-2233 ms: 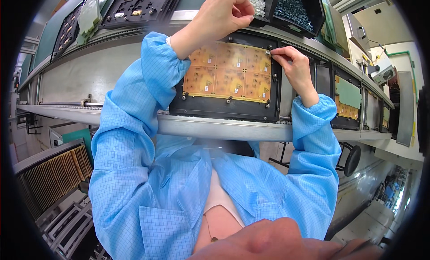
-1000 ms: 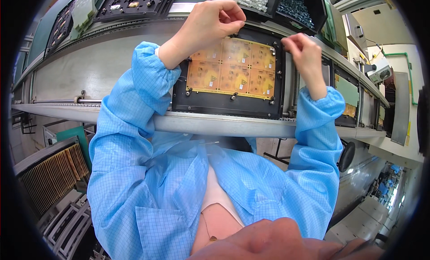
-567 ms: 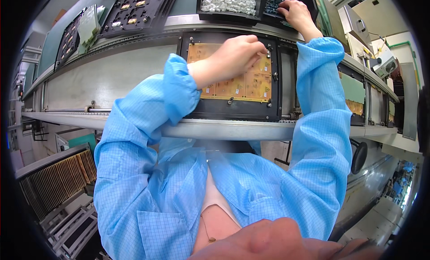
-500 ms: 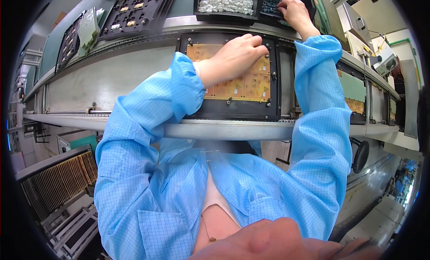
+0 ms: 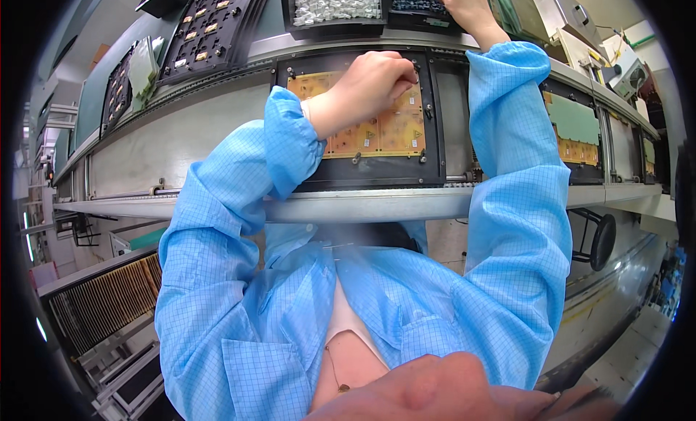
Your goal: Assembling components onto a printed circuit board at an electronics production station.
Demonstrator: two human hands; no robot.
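My left hand (image 5: 366, 86) hovers above a panel of yellow-orange circuit boards (image 5: 395, 136), its fingers curled together. Whatever they may hold is hidden. The panel lies in a black carrier frame (image 5: 432, 156) with small clamps round its edge. My right hand (image 5: 467, 9) is at a black bin of small dark parts (image 5: 419, 0) beyond the carrier, with thumb and fingers pinched close. Nothing between those fingertips can be made out. To the left of that bin stands another black bin, heaped with small white parts (image 5: 337, 4).
The carrier sits on a conveyor with a metal front rail (image 5: 391, 205). Black trays with small light parts (image 5: 206, 33) stand at the far left. Another carrier, partly under a green sheet (image 5: 573, 122), is on the right. Below left is a slotted rack (image 5: 105, 298).
My right hand has drawn its fingertips up from among the dark parts toward the bin's far side. My left hand stays curled over the boards. The whole view has shifted slightly.
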